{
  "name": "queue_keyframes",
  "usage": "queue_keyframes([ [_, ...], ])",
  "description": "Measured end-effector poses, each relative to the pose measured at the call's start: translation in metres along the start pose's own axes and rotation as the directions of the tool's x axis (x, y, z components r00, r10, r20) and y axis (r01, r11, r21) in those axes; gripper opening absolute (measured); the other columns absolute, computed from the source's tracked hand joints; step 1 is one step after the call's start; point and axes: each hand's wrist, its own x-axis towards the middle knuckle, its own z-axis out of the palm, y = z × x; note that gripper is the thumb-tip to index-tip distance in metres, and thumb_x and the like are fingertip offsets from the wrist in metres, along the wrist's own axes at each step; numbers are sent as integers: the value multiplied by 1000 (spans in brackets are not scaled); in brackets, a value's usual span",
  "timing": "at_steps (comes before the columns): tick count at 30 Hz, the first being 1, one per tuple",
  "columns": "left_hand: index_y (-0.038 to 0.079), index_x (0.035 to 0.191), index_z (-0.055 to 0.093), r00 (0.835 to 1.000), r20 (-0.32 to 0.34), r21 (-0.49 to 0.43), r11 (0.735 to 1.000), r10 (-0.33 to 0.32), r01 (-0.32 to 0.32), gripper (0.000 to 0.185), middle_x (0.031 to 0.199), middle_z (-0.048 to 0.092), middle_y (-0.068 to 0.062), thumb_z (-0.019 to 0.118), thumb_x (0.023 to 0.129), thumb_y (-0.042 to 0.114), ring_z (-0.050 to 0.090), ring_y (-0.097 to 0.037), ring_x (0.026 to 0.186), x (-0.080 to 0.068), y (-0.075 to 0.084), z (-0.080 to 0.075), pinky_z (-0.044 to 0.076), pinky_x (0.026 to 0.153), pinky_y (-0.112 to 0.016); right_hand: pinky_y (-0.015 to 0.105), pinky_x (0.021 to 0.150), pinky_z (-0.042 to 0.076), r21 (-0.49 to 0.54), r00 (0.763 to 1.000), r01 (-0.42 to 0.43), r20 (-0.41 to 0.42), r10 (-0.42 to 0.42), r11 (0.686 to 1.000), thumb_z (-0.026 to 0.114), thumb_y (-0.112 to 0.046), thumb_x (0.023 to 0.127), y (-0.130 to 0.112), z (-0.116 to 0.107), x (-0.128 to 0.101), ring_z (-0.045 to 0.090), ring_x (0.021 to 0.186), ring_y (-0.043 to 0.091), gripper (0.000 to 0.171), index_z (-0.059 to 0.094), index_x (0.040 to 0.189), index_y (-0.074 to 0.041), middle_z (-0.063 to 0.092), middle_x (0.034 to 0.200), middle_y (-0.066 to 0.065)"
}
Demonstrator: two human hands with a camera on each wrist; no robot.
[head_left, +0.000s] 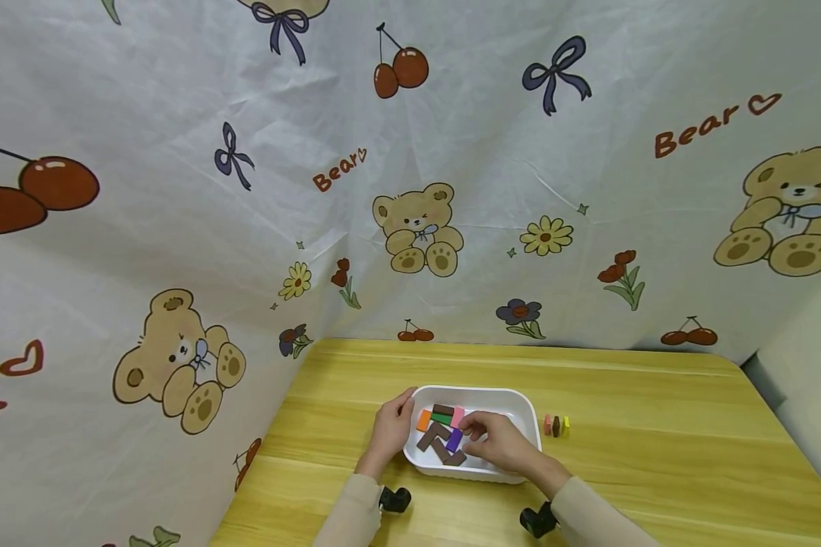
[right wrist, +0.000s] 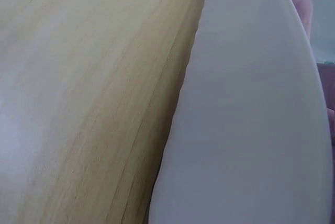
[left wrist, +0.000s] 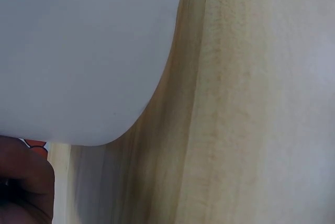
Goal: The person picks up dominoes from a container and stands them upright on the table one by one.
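Observation:
A white tray (head_left: 527, 406) sits on the yellow wooden table (head_left: 657, 456) and holds several small blocks, among them orange (head_left: 423, 419), pink (head_left: 457, 416), purple (head_left: 454, 439) and brown (head_left: 432, 434). My left hand (head_left: 391, 429) grips the tray's left rim, thumb over the edge. My right hand (head_left: 496, 442) reaches into the tray, fingers curled down over the blocks beside the purple one; anything it pinches is hidden. In the left wrist view the tray's outer wall (left wrist: 78, 51) fills the frame. The right wrist view shows that wall (right wrist: 251, 130) too.
Three small blocks, pink (head_left: 547, 425), brown (head_left: 556, 426) and yellow (head_left: 565, 426), stand in a row just right of the tray. A printed cloth with bears and cherries (head_left: 417, 228) hangs behind and left of the table. The table's right edge (head_left: 787, 425) is near.

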Motion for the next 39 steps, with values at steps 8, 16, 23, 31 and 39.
queue_keyframes([
  [8,16,143,64,1000,-1,-5,1000,-8,8,36,146,62,-11,49,111,24,54,-34,139,1,0,1,48,115,-52,19,70,51,3,997,11,72,-11,1000,78,1,83,4,6,9,61,85,17,25,70,107,0,70,97,11],
  [16,15,142,64,1000,0,-3,1000,-5,5,36,146,62,-11,49,111,24,55,-33,139,0,2,2,48,115,-51,18,66,51,4,991,46,125,-46,999,80,2,80,7,11,13,58,77,10,20,70,98,-2,69,87,10],
  [23,14,142,64,1000,-4,-3,1000,7,-7,36,146,62,-12,49,110,23,54,-35,139,1,1,2,48,115,-52,18,61,46,-13,984,53,172,-50,999,81,2,80,10,11,13,55,72,6,16,73,93,-4,70,84,7],
  [31,14,143,64,1000,2,-17,1000,8,-8,36,146,61,-12,49,111,23,54,-34,139,1,-1,1,48,114,-52,18,61,47,-3,983,38,182,-37,999,81,2,78,11,11,13,55,72,6,16,74,91,-5,71,84,6],
  [39,15,143,64,1000,-5,-11,1000,-6,6,37,148,60,-12,48,111,24,52,-35,141,1,-2,1,46,116,-53,19,60,46,-52,983,71,176,-61,996,83,3,76,13,10,13,54,71,7,19,73,91,-4,70,84,9],
])
